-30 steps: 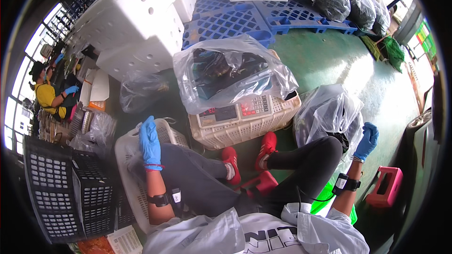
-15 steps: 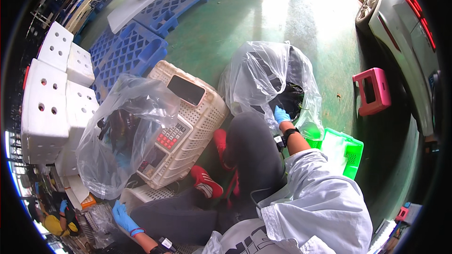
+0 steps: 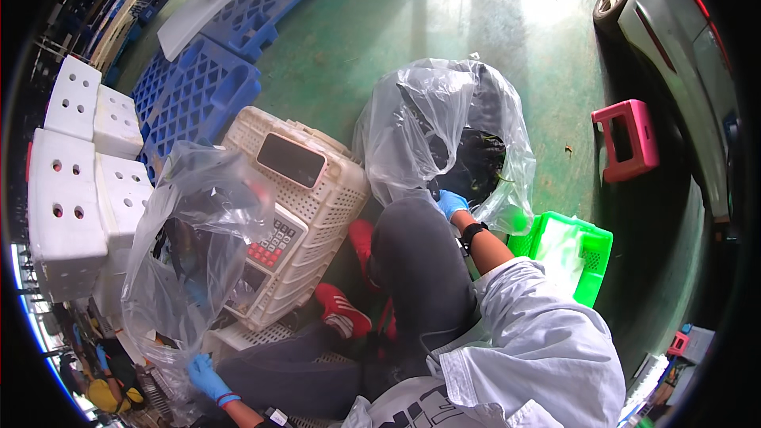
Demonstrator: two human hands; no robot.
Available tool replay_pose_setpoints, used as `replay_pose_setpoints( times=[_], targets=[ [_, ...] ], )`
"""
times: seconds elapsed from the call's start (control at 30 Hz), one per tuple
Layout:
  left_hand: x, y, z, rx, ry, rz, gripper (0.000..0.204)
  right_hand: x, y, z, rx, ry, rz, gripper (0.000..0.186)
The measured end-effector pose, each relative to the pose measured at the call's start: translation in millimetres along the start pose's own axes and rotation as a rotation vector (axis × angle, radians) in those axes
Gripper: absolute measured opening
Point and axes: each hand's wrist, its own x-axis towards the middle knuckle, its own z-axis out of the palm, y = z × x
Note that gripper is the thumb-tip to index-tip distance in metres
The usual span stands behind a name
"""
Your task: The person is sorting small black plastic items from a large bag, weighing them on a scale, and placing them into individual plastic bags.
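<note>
My left hand (image 3: 208, 380), gloved in blue, has its fingers closed at the lower edge of a clear plastic bag (image 3: 162, 301) with dark contents. That bag lies over a keypad scale (image 3: 269, 247) on a cream perforated crate (image 3: 329, 206), beside a phone (image 3: 291, 160). My right hand (image 3: 453, 204), also gloved, reaches into the near edge of a second clear bag (image 3: 396, 127), next to dark, glossy contents (image 3: 468, 158); its fingertips are partly hidden, so I cannot tell what they hold.
White foam boxes (image 3: 67, 214) stand left of blue pallets (image 3: 182, 87). A green basket (image 3: 594, 269) sits by my right arm. Further right are a pink stool (image 3: 638, 139) and a parked car (image 3: 674, 55). A co-worker in yellow (image 3: 107, 396) is at the lower left.
My view has swung rightward. My right hand has moved from the air into the right bag. My left hand has reached the left bag's edge, which has slid down toward it.
</note>
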Motion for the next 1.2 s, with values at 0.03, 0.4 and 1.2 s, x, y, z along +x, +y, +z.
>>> replay_pose_setpoints(
  times=[0.03, 0.4, 1.2],
  targets=[
    [1.1, -0.4, 0.5, 0.009, -0.011, -0.008, 0.022, 4.9, 5.8, 6.9, 0.066, 0.08, 0.009, 0.059],
    [-0.4, -7.2, -6.1, 0.011, -0.01, -0.015, 0.022, 20.0, 40.6, -69.3, 1.034, 0.161, -0.194, 0.014],
    [-10.5, 13.9, 8.5, 0.026, 0.026, -0.001, 0.019, 11.3, -17.7, -42.4, -0.261, 0.289, -0.197, 0.031]
  ],
)
